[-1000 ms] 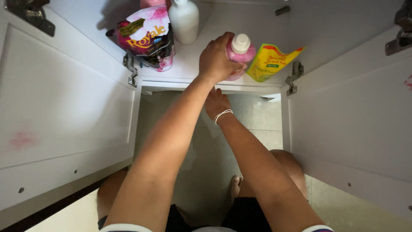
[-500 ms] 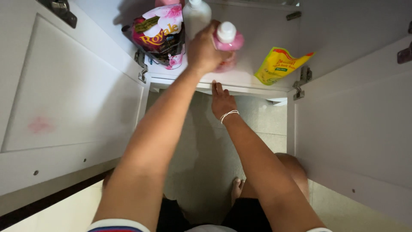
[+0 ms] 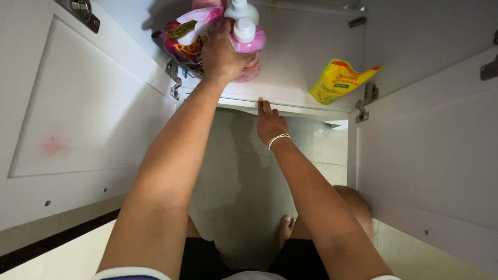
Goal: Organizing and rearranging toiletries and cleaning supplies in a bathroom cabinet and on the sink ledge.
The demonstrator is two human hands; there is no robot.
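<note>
On the cabinet shelf (image 3: 306,62), a pink bottle (image 3: 248,49) is gripped by the left hand (image 3: 220,52), unreleased beside the floral pouch (image 3: 184,36); the right hand (image 3: 270,122) is rested flat, empty.

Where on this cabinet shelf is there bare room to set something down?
Free: the white shelf between the pink bottle in the left hand and the yellow pouch. Crowded: the left corner, with floral pouch and white bottle.

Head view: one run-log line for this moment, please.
left hand: grips pink bottle | right hand: on cabinet shelf edge | yellow pouch: right, apart
</note>
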